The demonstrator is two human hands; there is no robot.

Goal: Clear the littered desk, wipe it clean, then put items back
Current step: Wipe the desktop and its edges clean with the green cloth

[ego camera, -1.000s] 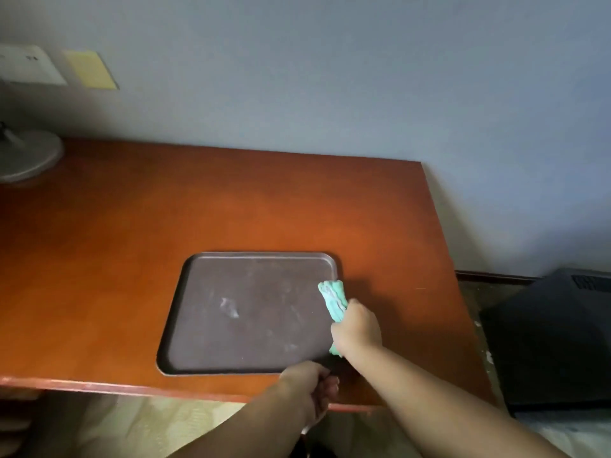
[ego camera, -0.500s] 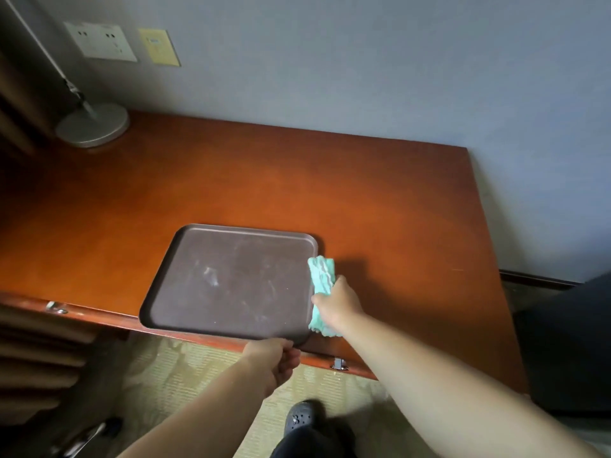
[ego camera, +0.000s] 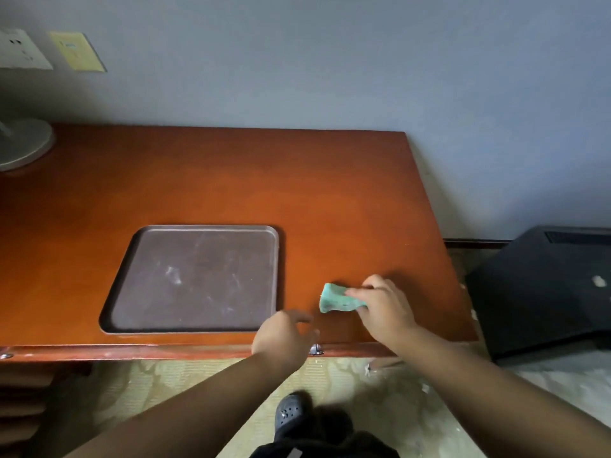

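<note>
- The green cloth [ego camera: 335, 299] is lying on the worktop [ego camera: 231, 180], right of the brown tray [ego camera: 198, 279] and apart from it.
- The right hand [ego camera: 385, 310] is gripping the cloth's right end, its grip closing on the fabric.
- The left hand [ego camera: 284, 335] is hovering over the worktop's front edge, between tray and cloth, grip loose and holding nothing.
- A yellow wall plate [ego camera: 77, 52] is bearing small print, seemingly too blurred to read.

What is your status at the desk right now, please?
Right hand grips green cloth on desk. Left hand open near brown tray's corner. Lamp base far left, no obstruction.
</note>
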